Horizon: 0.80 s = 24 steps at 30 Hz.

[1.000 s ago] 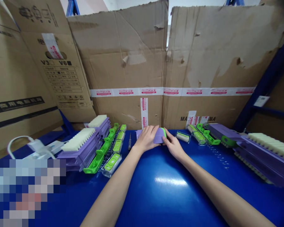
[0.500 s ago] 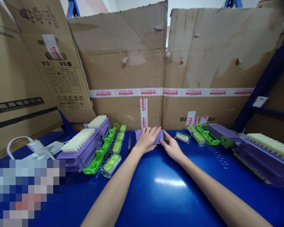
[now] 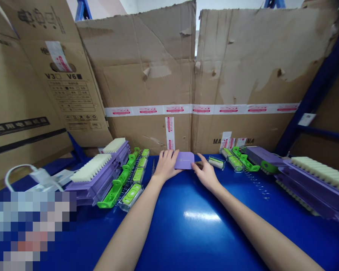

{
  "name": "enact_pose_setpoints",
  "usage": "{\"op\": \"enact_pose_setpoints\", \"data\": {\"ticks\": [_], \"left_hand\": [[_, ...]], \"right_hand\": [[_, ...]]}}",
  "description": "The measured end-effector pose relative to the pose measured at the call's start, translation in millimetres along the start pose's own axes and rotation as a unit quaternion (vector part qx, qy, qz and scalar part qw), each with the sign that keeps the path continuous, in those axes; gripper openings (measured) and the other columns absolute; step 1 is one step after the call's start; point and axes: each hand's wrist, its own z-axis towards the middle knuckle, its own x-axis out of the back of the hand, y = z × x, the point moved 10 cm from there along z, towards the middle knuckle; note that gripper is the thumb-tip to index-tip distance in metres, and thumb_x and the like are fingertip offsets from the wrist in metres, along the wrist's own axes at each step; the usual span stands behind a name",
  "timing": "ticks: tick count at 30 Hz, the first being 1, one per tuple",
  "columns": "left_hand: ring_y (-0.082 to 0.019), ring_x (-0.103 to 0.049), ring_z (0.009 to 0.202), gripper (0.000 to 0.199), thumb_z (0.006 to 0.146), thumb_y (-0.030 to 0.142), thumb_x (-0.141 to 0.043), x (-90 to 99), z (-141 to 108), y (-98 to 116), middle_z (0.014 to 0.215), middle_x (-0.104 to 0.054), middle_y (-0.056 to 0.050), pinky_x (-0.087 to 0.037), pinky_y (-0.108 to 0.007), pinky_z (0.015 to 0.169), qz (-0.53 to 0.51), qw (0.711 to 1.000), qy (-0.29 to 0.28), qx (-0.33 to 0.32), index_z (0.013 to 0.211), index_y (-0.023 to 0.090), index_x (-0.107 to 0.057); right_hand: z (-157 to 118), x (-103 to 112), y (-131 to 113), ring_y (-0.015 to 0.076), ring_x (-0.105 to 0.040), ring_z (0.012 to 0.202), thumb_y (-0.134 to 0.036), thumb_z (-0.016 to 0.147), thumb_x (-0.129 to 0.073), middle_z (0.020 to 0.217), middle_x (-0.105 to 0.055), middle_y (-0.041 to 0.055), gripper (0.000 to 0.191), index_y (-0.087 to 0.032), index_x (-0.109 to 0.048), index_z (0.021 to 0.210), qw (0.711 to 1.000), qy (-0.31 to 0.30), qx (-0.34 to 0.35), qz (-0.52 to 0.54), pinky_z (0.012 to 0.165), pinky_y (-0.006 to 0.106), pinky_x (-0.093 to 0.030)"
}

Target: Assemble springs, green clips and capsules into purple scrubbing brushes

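Observation:
A flat purple plastic cover (image 3: pixel 184 160) with rounded corners and small faint print lies between my hands near the back of the blue table. My left hand (image 3: pixel 166 165) grips its left end, fingers over the far edge and thumb along the near side. At the opposite end is my right hand (image 3: pixel 207 174); its thumb meets the near right corner and its index finger stretches up beside the edge. The right hand's other fingers are mostly hidden. Just left of my left hand lies a screwdriver (image 3: pixel 153 166), partly covered. A small clear case with a pale roller (image 3: pixel 216 162) rests right of my right hand.
At left are purple housings with cream sponge blocks (image 3: pixel 93 167), green brackets (image 3: pixel 113 194), springs and clear-cased green parts (image 3: pixel 132 195). Similar purple housings (image 3: pixel 313 188), green brackets (image 3: pixel 245 160) and a spring (image 3: pixel 258 184) lie at right. Cardboard (image 3: pixel 147 82) walls the back. A white power strip (image 3: pixel 52 178) sits far left.
My left hand has slid left off the middle of the purple cover to its left end, so more of its top shows. The right index finger has lifted slightly. The view has shifted a little.

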Motion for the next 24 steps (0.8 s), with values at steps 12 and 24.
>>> {"op": "enact_pose_setpoints", "data": {"ticks": [12, 24], "left_hand": [[-0.033, -0.038, 0.126, 0.066, 0.077, 0.048, -0.057, 2.7, -5.2, -8.8, 0.136, -0.041, -0.020, -0.033, -0.047, 0.101, -0.032, 0.999, 0.021, 0.029, 0.129, 0.012, -0.042], [-0.030, -0.053, 0.107, 0.045, 0.082, 0.048, -0.048, 8.6, -7.3, -4.7, 0.129, -0.051, -0.014, -0.044, -0.045, 0.087, -0.009, 0.998, 0.030, 0.061, 0.115, 0.019, -0.057]], "right_hand": [[1.9, 45.9, -24.4, 0.0301, -0.043, 0.110, -0.024, 0.085, -0.041, 0.118, -0.053, 0.0170, 0.042, -0.012, -0.051, 0.123, 0.855, 0.127, 0.104, -0.492, 0.088, 0.041, -0.034], [5.3, 42.0, -9.9, 0.0288, -0.050, 0.098, -0.021, 0.086, -0.041, 0.104, -0.059, 0.0154, 0.037, -0.017, -0.054, 0.120, 0.844, 0.056, 0.037, -0.532, 0.077, 0.039, -0.034]]}}
